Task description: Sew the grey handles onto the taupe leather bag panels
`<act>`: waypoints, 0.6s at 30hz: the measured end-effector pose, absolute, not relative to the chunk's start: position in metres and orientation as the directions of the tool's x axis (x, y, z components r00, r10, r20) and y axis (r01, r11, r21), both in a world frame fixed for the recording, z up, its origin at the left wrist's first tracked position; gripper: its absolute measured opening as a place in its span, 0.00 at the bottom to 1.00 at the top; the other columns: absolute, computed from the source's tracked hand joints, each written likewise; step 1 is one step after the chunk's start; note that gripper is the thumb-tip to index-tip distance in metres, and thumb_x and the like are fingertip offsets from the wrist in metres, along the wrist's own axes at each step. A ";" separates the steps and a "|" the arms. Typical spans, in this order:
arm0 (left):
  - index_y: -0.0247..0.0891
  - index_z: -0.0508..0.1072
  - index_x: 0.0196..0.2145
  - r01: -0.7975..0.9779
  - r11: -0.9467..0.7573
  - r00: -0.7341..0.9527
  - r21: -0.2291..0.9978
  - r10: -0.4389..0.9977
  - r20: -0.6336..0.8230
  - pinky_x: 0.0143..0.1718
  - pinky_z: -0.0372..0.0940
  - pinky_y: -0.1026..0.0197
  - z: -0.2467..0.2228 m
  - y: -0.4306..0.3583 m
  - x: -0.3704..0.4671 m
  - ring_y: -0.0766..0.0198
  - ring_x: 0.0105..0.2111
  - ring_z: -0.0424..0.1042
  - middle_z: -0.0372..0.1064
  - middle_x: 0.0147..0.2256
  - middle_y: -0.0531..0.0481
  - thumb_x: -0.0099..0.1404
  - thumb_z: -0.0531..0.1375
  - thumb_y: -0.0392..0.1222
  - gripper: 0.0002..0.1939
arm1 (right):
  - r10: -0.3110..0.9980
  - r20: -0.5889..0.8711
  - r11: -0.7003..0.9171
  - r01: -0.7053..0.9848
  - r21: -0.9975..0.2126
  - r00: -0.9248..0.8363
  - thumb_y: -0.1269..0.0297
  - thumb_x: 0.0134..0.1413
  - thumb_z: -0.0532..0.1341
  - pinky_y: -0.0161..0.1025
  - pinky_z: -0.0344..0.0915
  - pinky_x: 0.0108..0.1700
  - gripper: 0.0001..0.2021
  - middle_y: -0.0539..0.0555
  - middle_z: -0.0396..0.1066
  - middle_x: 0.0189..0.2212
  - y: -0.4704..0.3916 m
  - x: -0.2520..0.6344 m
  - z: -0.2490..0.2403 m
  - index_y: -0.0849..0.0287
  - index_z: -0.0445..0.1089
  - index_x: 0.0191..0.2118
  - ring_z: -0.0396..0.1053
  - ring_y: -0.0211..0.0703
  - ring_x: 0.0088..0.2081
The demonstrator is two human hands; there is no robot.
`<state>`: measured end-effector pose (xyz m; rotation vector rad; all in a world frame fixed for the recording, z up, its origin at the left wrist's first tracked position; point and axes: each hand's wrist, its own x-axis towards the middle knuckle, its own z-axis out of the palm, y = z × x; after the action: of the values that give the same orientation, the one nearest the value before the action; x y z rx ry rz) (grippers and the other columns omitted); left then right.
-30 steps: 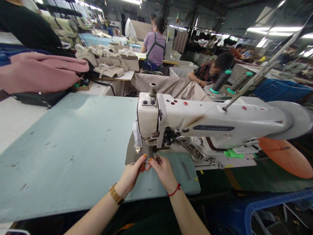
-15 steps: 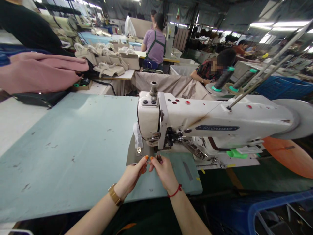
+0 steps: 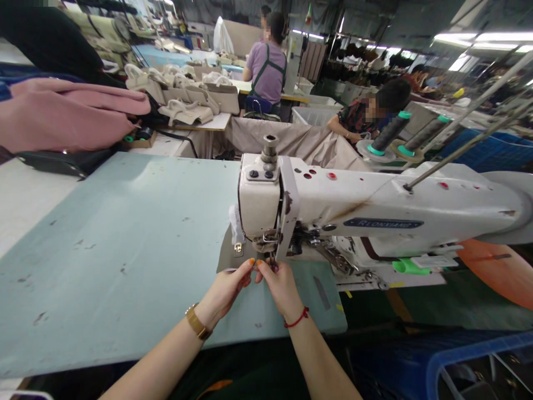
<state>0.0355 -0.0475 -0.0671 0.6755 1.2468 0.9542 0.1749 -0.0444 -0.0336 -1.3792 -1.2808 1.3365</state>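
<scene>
Olive-grey flat panel (image 3: 227,254), one: where?

On the pale-blue tabletop (image 3: 145,239), partly hidden by one white sewing machine (image 3: 320,197).

The grip?

Two: left hand (image 3: 226,290) and right hand (image 3: 281,286), fingertips pinched together; what they hold, I cannot tell.

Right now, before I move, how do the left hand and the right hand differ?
The left hand has a wide gold-coloured wristband; the right hand has a thin red cord bracelet.
A small metal tool shows at the right hand's fingers; none shows at the left hand, though its fingertips are partly hidden.
Both hands have orange thumbnails, with the thumbs brought close together.
</scene>
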 end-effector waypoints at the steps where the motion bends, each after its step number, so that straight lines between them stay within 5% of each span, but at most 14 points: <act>1: 0.31 0.72 0.21 -0.226 0.477 0.079 0.849 0.878 -0.472 0.28 0.55 0.61 -0.068 -0.045 0.035 0.67 0.22 0.56 0.58 0.18 0.52 0.53 0.63 0.58 0.23 | 0.984 -0.161 -0.150 0.133 -0.980 -0.075 0.60 0.57 0.56 0.32 0.59 0.31 0.18 0.49 0.67 0.18 -0.043 0.174 -0.033 0.60 0.66 0.18 0.65 0.37 0.25; 6: 0.34 0.66 0.18 -0.211 0.468 0.112 0.858 0.884 -0.454 0.27 0.50 0.61 -0.069 -0.036 0.032 0.67 0.22 0.52 0.55 0.18 0.54 0.55 0.62 0.58 0.23 | 0.986 -0.149 -0.136 0.148 -0.980 -0.078 0.57 0.58 0.55 0.33 0.60 0.35 0.18 0.51 0.70 0.21 -0.044 0.177 -0.038 0.60 0.68 0.20 0.67 0.38 0.28; 18: 0.37 0.62 0.17 -0.135 0.395 0.099 0.909 0.918 -0.384 0.28 0.49 0.61 -0.067 -0.017 0.027 0.67 0.22 0.51 0.54 0.18 0.56 0.55 0.61 0.58 0.23 | 0.908 -0.389 -0.339 0.272 -0.901 -0.157 0.58 0.55 0.57 0.35 0.59 0.33 0.15 0.54 0.73 0.20 -0.089 0.199 -0.106 0.63 0.72 0.25 0.68 0.40 0.28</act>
<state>0.0270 -0.0174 -0.0665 0.8375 1.2126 0.9317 0.1990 -0.0889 -0.1056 -1.5732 -1.3499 1.5311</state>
